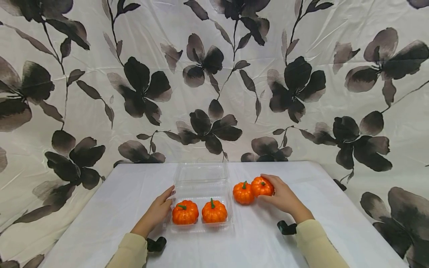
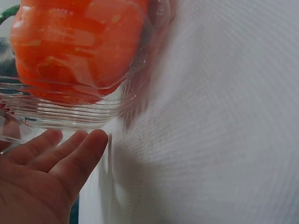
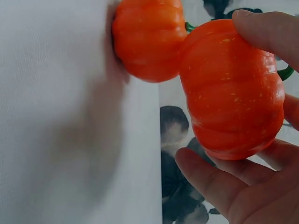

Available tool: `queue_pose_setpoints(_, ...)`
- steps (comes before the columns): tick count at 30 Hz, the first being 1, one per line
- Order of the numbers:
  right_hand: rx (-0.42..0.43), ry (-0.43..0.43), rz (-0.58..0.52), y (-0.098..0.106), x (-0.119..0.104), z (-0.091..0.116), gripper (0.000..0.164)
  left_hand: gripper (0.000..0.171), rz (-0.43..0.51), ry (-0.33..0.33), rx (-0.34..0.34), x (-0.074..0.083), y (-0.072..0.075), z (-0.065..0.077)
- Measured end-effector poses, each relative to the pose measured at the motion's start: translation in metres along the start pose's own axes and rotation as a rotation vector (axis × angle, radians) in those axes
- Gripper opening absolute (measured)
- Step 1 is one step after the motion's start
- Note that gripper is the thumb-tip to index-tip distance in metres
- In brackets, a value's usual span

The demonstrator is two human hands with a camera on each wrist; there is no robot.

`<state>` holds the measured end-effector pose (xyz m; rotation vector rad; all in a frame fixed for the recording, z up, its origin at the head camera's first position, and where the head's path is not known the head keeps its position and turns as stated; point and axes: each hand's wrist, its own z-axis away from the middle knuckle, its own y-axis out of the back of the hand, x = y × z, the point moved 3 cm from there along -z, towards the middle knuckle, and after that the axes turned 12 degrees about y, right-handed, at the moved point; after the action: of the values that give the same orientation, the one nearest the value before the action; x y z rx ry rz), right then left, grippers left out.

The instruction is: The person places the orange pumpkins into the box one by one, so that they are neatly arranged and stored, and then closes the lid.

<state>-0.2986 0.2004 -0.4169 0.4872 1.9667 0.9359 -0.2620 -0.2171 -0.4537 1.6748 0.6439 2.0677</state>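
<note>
A clear plastic clamshell box [image 1: 201, 229] lies with its lid [image 1: 201, 173] folded back. Two small orange pumpkins sit side by side in its base: the left pumpkin [image 1: 185, 212] and the right pumpkin [image 1: 214, 211]. My left hand [image 1: 160, 208] is at the box's left side, its extended fingers [image 2: 81, 156] against the ridged wall. Right of the box, my right hand [image 1: 280, 195] grips another pumpkin [image 3: 233, 91] between thumb and fingers, held above the table. A further pumpkin [image 1: 243, 193] stands on the table just left of the held one.
A white cloth covers the table [image 1: 197, 253]. Behind its far edge hangs a pale curtain [image 1: 248, 149] with dark flowers. Black wrist mounts, left mount [image 1: 156, 244] and right mount [image 1: 286, 227], stick out near the sleeves.
</note>
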Motion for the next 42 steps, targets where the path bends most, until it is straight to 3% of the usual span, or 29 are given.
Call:
queue_pose_setpoints(10, 0.007, 0.040, 0.011, -0.002, -0.011, -0.004, 0.065, 0.056, 0.003, -0.001, -0.008, -0.001, 0.000, -0.001)
queue_pose_setpoints(19, 0.018, 0.059, -0.007, -0.006, -0.016, -0.006, 0.064, 0.057, 0.005, 0.006, 0.000, -0.004, -0.002, -0.002)
queue_pose_setpoints(28, 0.055, 0.100, -0.034, -0.003, -0.024, -0.009, 0.038, 0.056, 0.006, -0.008, 0.002, -0.003, -0.001, -0.003)
queue_pose_setpoints(42, 0.073, 0.127, -0.036, -0.004, -0.042, -0.018, 0.037, 0.056, 0.012, -0.006, -0.007, -0.001, 0.001, 0.001)
